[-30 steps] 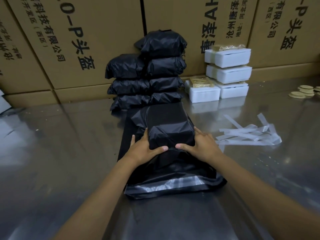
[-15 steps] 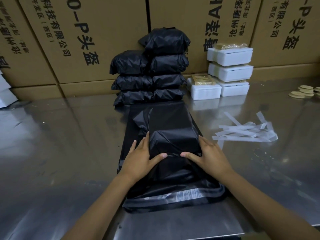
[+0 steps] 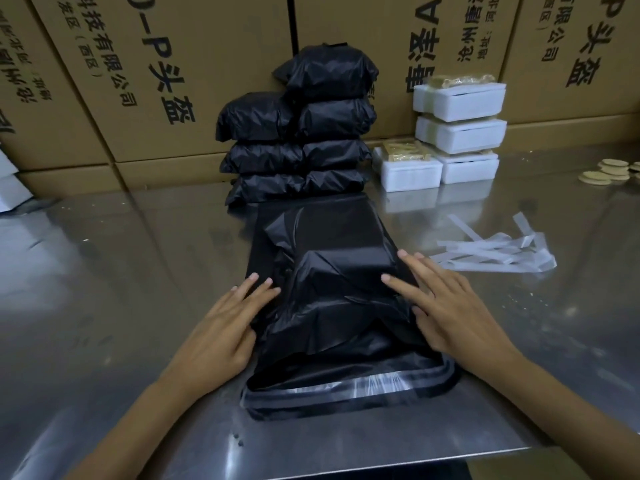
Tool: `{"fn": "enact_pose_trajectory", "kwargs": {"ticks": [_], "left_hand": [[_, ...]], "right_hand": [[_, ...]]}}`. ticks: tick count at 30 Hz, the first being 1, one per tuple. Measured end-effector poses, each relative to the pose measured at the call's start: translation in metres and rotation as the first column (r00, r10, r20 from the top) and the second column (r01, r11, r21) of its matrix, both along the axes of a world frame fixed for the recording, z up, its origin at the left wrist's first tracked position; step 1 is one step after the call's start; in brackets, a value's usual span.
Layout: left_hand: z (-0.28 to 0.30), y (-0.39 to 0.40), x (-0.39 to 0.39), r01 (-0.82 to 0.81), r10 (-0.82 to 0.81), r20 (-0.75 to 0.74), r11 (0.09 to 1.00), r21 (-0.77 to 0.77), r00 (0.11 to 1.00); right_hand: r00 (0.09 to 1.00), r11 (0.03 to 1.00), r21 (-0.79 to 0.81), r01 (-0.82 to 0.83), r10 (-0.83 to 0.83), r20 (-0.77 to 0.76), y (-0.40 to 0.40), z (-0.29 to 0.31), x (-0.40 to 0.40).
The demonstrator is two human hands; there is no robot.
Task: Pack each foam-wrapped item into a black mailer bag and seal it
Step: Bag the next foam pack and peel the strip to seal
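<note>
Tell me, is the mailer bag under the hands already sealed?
No, the mailer bag still lies open toward the person, its adhesive strip exposed.

The black bag (image 3: 332, 306) lies flat, bulging over the item inside; its open mouth with the clear adhesive strip (image 3: 360, 384) faces the near edge.

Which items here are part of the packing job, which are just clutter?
Job:
black mailer bag under both hands
left hand, right hand
foam-wrapped items, still to pack
sealed black parcels

Lying about:
peeled white strips
round tan discs
cardboard cartons
</note>
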State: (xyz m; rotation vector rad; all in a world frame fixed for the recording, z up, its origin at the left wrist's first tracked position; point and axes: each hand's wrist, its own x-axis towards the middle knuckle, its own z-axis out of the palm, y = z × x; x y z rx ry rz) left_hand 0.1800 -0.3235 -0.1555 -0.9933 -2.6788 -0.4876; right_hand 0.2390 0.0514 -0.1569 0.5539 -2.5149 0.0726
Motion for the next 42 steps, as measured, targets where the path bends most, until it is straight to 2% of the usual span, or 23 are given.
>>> {"fn": "enact_pose_trajectory", "kwargs": {"ticks": [1,5,7,11,12,15,17,19,20,22,24,27,29,31,35,37,40,42], "left_hand": [[0.004,-0.003,0.001,0.037,-0.041,-0.068,0.997,-0.072,0.997],[0.016,-0.006,0.006,0.086,-0.143,-0.154,0.941,-0.327,0.978],[0.016,-0.004,0.005,0.125,-0.179,-0.157,0.944,-0.304,0.971],[0.012,0.022,0.003,0.13,-0.129,0.018,0.991,-0.043,0.991],[0.014,0.031,0.004,0.154,-0.154,0.006,0.988,0.029,0.988],[0.009,0.044,0.004,0.289,-0.238,-0.21,0.92,0.265,0.948],[0.009,0.049,0.003,0.105,-0.126,0.012,0.866,0.488,0.992],[0.014,0.059,0.0,-0.148,-0.039,0.303,0.809,0.569,0.952],[0.018,0.063,-0.005,-0.198,-0.02,0.325,0.756,0.624,0.946],[0.031,0.071,-0.011,-0.221,-0.007,0.296,0.648,0.729,0.955],[0.045,0.074,-0.016,-0.252,-0.026,0.319,0.557,0.792,0.947],[0.058,0.074,-0.028,-0.324,-0.177,0.434,0.439,0.838,0.883],[0.065,0.074,-0.034,-0.35,-0.262,0.46,0.374,0.859,0.849],[0.069,0.073,-0.04,-0.372,-0.291,0.468,0.33,0.868,0.834],[0.069,0.068,-0.052,-0.43,-0.444,0.482,0.22,0.876,0.755],[0.069,0.066,-0.057,-0.451,-0.508,0.49,0.207,0.868,0.708],[0.071,0.063,-0.066,-0.477,-0.535,0.504,0.202,0.856,0.678],[0.073,0.064,-0.072,-0.495,-0.478,0.504,0.157,0.855,0.719]], "right_hand": [[1.0,0.998,0.059,-0.016,0.016,0.004,0.001,0.004,0.0],[0.994,0.955,0.285,-0.08,0.057,0.089,0.007,0.018,0.003],[0.988,0.946,0.309,-0.096,0.053,0.144,0.011,0.021,0.006],[0.962,0.985,0.115,-0.126,0.093,0.256,0.009,0.015,0.009],[0.951,0.991,0.042,-0.128,0.111,0.288,0.006,0.013,0.009],[0.933,0.986,-0.143,-0.087,0.131,0.336,0.0,0.011,0.01],[0.912,0.978,-0.205,-0.025,0.107,0.396,0.0,0.011,0.012],[0.883,0.954,-0.293,0.067,0.08,0.463,-0.002,0.012,0.015],[0.875,0.935,-0.341,0.096,0.084,0.477,-0.004,0.011,0.015],[0.904,0.867,-0.483,0.122,0.104,0.415,-0.013,0.01,0.011],[0.946,0.753,-0.642,0.146,0.083,0.313,-0.023,0.014,0.004],[0.969,0.56,-0.816,0.143,0.087,0.23,-0.033,0.033,-0.01],[0.96,0.38,-0.911,0.159,0.157,0.233,-0.034,0.05,-0.019],[0.942,0.19,-0.963,0.189,0.241,0.233,-0.033,0.064,-0.026],[0.892,-0.036,-0.965,0.259,0.392,0.225,-0.027,0.075,-0.04],[0.851,-0.086,-0.951,0.297,0.476,0.223,-0.024,0.076,-0.047],[0.756,-0.017,-0.928,0.373,0.585,0.294,-0.023,0.081,-0.055],[0.735,0.011,-0.921,0.39,0.599,0.318,-0.023,0.086,-0.062]]}}
